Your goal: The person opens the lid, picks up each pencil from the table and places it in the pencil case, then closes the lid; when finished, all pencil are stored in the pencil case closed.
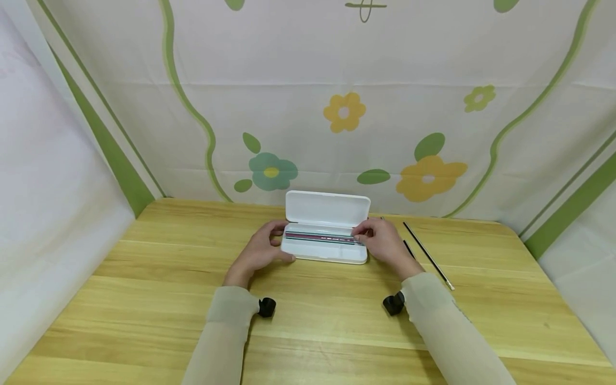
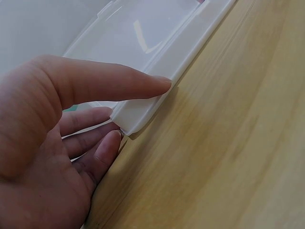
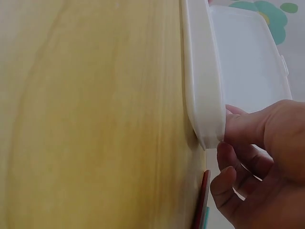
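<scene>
A white pencil case [image 1: 324, 252] lies open on the wooden table, its lid [image 1: 328, 208] raised at the back. Inside, several slim pencils [image 1: 317, 237] in dark red and green lie lengthwise. My left hand [image 1: 262, 248] holds the case's left end; the thumb rests along the front rim and the other fingers curl by the end wall. At the right end, my right hand [image 1: 382, 243] reaches over the rim and pinches a pencil's end among the others. In the right wrist view, the case wall [image 3: 205, 71] hides that pencil from sight.
To the right of the case, a black pencil [image 1: 428, 255] with a white end lies slantwise on the table [image 1: 313, 331]. Another dark pencil [image 1: 409, 249] is partly covered by the right hand. A flower-patterned cloth [image 1: 289, 107] hangs behind the table.
</scene>
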Available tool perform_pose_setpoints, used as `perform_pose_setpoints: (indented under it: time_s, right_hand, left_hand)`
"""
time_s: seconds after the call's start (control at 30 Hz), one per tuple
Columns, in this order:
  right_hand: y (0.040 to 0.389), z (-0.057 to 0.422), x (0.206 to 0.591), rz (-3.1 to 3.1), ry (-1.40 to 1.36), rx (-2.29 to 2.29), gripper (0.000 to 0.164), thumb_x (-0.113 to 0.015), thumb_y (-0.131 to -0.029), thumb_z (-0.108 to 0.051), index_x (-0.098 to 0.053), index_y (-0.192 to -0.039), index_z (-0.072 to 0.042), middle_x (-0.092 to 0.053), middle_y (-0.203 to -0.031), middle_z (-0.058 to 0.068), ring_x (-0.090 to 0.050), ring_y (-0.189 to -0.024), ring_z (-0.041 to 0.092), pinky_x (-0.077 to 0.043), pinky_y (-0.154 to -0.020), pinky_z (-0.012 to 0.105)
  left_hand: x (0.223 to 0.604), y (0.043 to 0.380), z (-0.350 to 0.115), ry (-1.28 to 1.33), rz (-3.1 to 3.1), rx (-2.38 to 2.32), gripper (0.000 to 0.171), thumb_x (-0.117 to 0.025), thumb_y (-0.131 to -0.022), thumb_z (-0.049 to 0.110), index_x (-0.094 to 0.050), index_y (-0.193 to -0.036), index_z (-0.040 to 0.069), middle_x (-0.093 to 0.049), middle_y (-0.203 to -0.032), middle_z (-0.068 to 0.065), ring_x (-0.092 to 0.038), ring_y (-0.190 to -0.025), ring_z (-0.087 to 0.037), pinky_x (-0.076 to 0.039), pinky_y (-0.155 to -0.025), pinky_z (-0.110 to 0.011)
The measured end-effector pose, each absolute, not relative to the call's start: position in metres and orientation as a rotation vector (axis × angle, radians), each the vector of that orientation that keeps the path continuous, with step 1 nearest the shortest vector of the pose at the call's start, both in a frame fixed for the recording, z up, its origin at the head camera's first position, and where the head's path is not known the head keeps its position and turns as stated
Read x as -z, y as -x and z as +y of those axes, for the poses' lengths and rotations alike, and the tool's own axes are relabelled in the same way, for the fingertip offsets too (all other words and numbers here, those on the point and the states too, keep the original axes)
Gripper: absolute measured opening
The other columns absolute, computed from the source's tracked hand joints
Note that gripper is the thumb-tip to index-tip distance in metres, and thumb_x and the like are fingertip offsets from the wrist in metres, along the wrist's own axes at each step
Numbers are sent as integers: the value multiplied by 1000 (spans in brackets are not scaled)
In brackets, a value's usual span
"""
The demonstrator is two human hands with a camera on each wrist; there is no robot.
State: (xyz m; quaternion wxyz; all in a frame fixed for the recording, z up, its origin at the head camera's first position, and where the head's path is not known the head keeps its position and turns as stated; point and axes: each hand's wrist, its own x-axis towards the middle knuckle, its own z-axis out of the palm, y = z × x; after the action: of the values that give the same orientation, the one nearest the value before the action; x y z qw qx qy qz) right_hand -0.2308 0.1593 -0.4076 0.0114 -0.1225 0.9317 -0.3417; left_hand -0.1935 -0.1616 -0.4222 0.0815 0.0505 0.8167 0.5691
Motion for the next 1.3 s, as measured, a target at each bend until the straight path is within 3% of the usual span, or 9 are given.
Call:
perform_pose_setpoints:
  time_s: [1.3]
  right_hand:
    - [230,164,411,2887,372,1110,14,-77,-101,-19,-82,-111,-11,-75,-111,9,-61,-90,22,-50,-77,34]
  left_hand:
    - [424,195,-159,-101,2433,-1703,88,-91,-78,2,-52,-156,13,-57,-153,-14,-59,-131,-36,-48,-116,-52]
